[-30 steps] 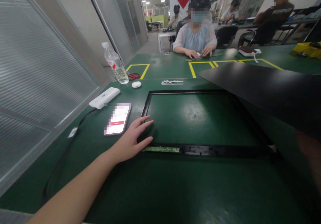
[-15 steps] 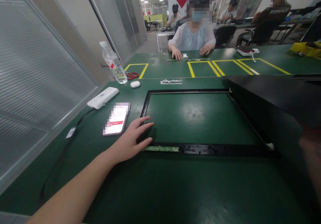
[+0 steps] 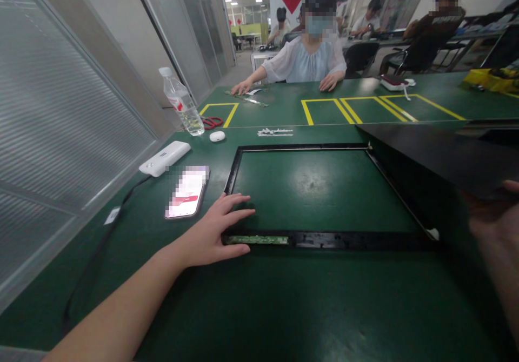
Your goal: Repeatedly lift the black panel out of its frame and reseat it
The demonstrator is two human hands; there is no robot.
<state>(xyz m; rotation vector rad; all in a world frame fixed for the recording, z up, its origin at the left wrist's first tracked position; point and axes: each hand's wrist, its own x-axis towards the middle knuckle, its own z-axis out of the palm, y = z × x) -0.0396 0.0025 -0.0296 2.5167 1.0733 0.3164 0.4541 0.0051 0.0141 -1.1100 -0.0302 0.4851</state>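
A black rectangular frame [image 3: 308, 148] lies flat on the green table, with a thin green circuit strip [image 3: 257, 240] along its near edge. My left hand [image 3: 214, 232] rests on the frame's near left corner, fingers spread over the bar and thumb on the table in front. My right hand [image 3: 492, 227] is at the right edge of view, dim, with its thumb on top of a large black panel [image 3: 438, 148]. It holds that panel tilted above the frame's right side.
A phone [image 3: 186, 192] with a lit screen lies left of the frame, beside a white power bank [image 3: 164, 158] with a black cable. A water bottle [image 3: 181, 102], red scissors [image 3: 211, 121] and a small white case [image 3: 217, 135] stand farther back. Another person sits across the table, hands on it.
The black panel has moved to the right and lower, uncovering the frame's right side. My left hand has shifted slightly on the frame's corner. The person opposite has reached one arm out to the side.
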